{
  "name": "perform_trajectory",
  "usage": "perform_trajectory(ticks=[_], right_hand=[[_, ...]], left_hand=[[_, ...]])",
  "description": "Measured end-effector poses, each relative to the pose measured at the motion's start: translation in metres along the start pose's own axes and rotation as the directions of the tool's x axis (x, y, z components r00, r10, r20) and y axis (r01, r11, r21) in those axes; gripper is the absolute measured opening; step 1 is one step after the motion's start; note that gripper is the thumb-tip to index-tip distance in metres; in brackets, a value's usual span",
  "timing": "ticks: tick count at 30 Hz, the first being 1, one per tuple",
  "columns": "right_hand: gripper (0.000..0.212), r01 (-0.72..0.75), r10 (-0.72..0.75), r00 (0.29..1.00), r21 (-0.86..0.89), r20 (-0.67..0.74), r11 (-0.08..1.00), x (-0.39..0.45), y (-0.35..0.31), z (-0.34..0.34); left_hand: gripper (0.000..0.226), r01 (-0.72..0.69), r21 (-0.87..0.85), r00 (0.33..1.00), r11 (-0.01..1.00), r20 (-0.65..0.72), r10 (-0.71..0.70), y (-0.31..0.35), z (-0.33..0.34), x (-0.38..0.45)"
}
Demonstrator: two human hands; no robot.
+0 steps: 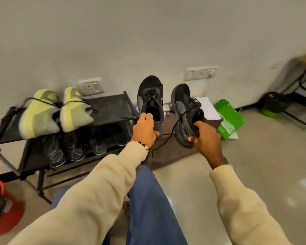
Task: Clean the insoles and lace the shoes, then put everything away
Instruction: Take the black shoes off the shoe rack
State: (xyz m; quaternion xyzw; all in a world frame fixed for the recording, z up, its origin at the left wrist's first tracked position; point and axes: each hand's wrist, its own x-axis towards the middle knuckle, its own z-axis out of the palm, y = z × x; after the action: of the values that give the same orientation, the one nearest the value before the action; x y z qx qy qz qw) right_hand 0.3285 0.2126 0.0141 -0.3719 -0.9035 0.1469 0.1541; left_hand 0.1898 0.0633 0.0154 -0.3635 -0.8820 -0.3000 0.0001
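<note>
At the far left I am seeing a pair of yellow-green knit sneakers (55,112) sitting on the top shelf of the black metal shoe rack (111,108), with dark shoes on the shelf below. My left hand (145,129) is gripping the heel of one black laced sneaker (151,98), held in the air just right of the rack. My right hand (206,137) is holding the second black sneaker (185,114) by its heel; its black lace (173,128) is hanging loose. I judge lacing is nearly done and putting away is starting. A green printed bag (230,119) is lying on the floor.
</note>
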Motion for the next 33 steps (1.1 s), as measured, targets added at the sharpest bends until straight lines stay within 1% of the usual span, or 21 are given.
perform_trajectory(ticks=[3,6,9,12,15,19,21,25,27,30,33], right_hand=[[0.047,-0.087,0.086,0.996,-0.096,-0.005,0.992,-0.045,0.055,0.001],[0.042,-0.195,0.199,0.98,-0.151,0.013,0.969,-0.084,0.104,0.015],[0.042,-0.323,0.332,0.943,-0.163,0.031,0.932,-0.12,0.151,0.035],[0.041,-0.45,0.468,0.88,-0.171,0.084,0.877,-0.152,0.198,0.062],[0.037,-0.559,0.585,0.798,-0.185,0.143,0.808,-0.18,0.235,0.098],[0.037,-0.685,0.712,0.657,-0.198,0.246,0.701,-0.209,0.278,0.16],[0.036,-0.734,0.759,0.578,-0.215,0.3,0.644,-0.224,0.296,0.189],[0.031,-0.791,0.806,0.453,-0.245,0.382,0.56,-0.25,0.322,0.242],[0.028,-0.81,0.825,0.392,-0.272,0.406,0.519,-0.259,0.335,0.269],[0.027,-0.821,0.836,0.33,-0.305,0.438,0.483,-0.266,0.344,0.299],[0.024,-0.808,0.837,0.29,-0.35,0.465,0.474,-0.268,0.347,0.323]], left_hand=[[0.03,-0.032,-0.042,0.987,0.999,0.156,0.038,0.034,0.048,-0.026],[0.03,-0.025,-0.059,0.955,0.998,0.294,0.042,0.063,0.1,-0.049],[0.032,-0.018,-0.022,0.902,1.0,0.432,0.026,0.085,0.157,-0.068],[0.036,-0.033,0.04,0.828,0.999,0.561,0.005,0.1,0.221,-0.084],[0.042,-0.031,0.075,0.74,0.997,0.672,-0.027,0.107,0.282,-0.105],[0.043,0.001,0.087,0.609,0.996,0.79,-0.069,0.108,0.356,-0.135],[0.043,-0.013,0.096,0.523,0.995,0.849,-0.075,0.106,0.391,-0.149],[0.05,-0.094,0.085,0.363,0.992,0.931,-0.046,0.087,0.451,-0.177],[0.047,-0.135,0.068,0.284,0.988,0.958,-0.028,0.071,0.477,-0.191],[0.038,-0.205,0.051,0.206,0.977,0.979,-0.008,0.046,0.502,-0.204],[0.044,-0.23,0.075,0.11,0.97,0.993,-0.05,0.025,0.524,-0.21]])
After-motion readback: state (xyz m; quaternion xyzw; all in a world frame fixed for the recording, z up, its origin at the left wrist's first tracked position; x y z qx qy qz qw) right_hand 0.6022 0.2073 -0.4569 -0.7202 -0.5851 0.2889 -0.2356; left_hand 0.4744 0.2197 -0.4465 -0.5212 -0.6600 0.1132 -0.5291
